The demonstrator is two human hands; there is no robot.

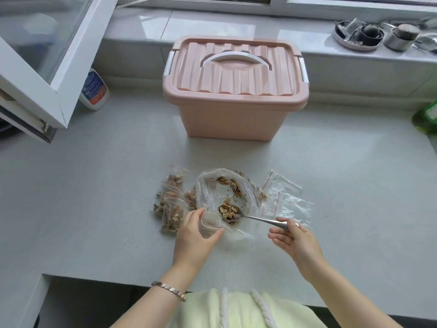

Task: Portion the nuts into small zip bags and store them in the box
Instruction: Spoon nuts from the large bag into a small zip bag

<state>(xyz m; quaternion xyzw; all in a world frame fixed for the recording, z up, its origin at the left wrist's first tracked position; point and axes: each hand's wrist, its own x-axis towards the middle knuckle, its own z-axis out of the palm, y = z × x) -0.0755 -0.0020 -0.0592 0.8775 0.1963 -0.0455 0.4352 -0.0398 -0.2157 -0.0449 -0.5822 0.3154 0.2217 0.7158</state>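
- The left hand (196,235) grips a small zip bag (210,224) between the thumb and curled fingers. The bag's mouth is held open and faces the spoon.
- The right hand (295,240) pinches the handle end of a metal spoon (256,218), with the thumb on top and the fingers below.
- The spoon bowl carries a heap of walnut pieces (228,209). It sits just beside the small zip bag's mouth, within the opening of a large clear bag (246,185).
- The large clear bag lies open on the grey countertop (118,185). A few walnut kernels and some crumbs lie inside it.
- The filled zip bags (171,207) lie in an overlapping cluster to the left of the large clear bag, touching it.
- The empty zip bags (286,200), marked with red seal lines, lie flat to the right of the large clear bag.
- The pink storage box (234,119) stands behind the bags, well apart from them. Its lid (236,74) is closed and the white handle (233,58) lies flat.
- A white bottle (94,91) stands at the far left, near the window frame.
- A metal bracelet (169,290) sits on the left wrist.
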